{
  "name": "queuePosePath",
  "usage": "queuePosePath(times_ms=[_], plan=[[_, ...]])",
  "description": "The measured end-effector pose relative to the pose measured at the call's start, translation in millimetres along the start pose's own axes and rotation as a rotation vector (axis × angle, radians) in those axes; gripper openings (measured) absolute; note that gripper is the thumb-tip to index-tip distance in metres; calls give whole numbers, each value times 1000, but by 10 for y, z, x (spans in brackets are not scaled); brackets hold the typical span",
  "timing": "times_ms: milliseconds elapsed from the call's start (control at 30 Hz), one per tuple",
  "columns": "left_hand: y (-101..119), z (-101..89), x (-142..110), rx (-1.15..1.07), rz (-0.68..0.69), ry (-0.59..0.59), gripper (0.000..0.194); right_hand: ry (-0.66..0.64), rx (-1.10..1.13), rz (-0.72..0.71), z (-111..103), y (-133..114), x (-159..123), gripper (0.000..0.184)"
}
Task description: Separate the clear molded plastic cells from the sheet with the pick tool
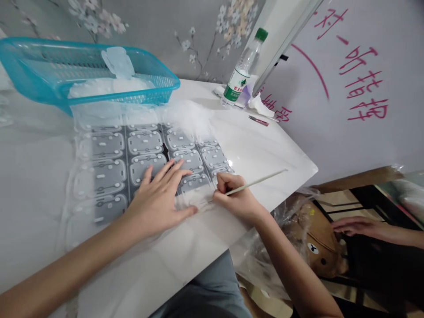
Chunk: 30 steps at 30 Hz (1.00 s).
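A sheet of grey, rounded-rectangle pieces in rows (109,145), with translucent film along its edges, lies on the white table. My left hand (159,194) is spread flat over the lower middle of this sheet, fingers apart. Pinched in my right hand (236,196) is a thin pale rod (261,181), slanting up to the right; its working end is hidden or too small to make out. The right fingers are at the sheet's lower right corner, close to my left thumb. Fluffy white translucent material (190,117) lies on the sheet's far edge.
Behind the sheet stands a blue plastic basket (33,86) holding translucent white pieces. A water bottle (243,70), crumpled tissue (261,106) and a small red tool (259,120) are at the back right. Beyond the table's right edge are a brown bear-faced bag (323,243) and another person's hand (354,226).
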<state>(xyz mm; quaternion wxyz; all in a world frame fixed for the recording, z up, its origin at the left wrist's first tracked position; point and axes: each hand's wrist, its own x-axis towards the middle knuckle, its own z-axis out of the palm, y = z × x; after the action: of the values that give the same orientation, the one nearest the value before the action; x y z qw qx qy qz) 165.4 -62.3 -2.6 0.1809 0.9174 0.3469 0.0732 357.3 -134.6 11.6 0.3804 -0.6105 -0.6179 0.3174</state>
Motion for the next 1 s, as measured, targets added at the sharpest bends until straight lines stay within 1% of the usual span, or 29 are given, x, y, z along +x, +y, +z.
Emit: queuePosePath(times_ms=[100,200,367,433,500,567,633,667,767,867,933,1000], plan=[[-2,-24,14,-8,-4,-32,65,-36,30,-23,12,-10,30,23],[-2,-47,28,-21,-15,-59,63,-85,26,-35,-27,-13,39,22],[-12,-35,19,-24,1,-34,63,-66,17,-17,-85,17,16,22],[-19,-22,4,-10,10,-20,62,-43,77,-7,-100,33,21,23],[-25,-14,-12,7,28,-11,62,53,195,16,-133,48,49,25],[-30,-13,-21,15,45,-3,62,213,284,38,-189,58,99,25],[-31,-16,-23,11,45,-1,61,361,279,62,-259,70,163,23],[-30,-17,-22,10,40,3,61,404,257,80,-293,82,194,24],[-23,-19,-20,19,34,27,59,440,243,158,-377,164,284,31],[-8,-19,-28,30,35,41,57,479,220,206,-422,314,405,38],[5,-22,-38,37,32,40,58,522,117,172,-428,412,543,38],[16,-25,-47,43,32,40,57,548,6,75,-408,473,735,34]])
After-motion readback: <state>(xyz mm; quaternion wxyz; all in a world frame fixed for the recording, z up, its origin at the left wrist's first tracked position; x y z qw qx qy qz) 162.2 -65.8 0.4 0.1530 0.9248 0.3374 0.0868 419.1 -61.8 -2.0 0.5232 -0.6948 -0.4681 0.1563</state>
